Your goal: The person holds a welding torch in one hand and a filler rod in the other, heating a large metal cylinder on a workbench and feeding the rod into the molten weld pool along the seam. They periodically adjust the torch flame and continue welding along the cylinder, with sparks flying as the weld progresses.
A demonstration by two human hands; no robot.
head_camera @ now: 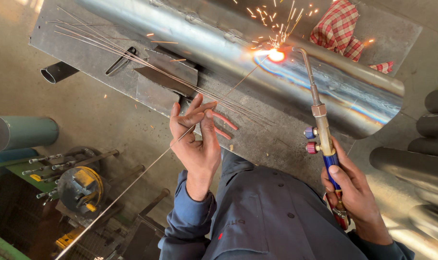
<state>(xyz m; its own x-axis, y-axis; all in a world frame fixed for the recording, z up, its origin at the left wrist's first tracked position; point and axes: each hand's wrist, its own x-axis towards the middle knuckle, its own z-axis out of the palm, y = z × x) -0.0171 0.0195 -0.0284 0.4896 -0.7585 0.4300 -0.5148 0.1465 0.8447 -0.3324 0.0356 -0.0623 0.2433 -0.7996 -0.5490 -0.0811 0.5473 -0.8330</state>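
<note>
The right hand [356, 188] grips the torch [320, 120]; the left hand [195, 139] pinches the filler rod [146, 166]. Sparks fly at twelve o'clock on the steel pipe [219, 43]; the discoloured seam toward three o'clock appears heated.

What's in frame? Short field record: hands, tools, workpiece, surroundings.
left hand: fingers pinch a thin filler rod, its tip aimed at the flame
right hand: grips the blue handle of a gas torch
flame: on the pipe, sparks flying upward
pipe: shiny steel, lying across the table, heat tint near the flame
spare rods: fanned out on the table
rag: red check, behind the pipe
lower left: a round metal part with bolts
</note>
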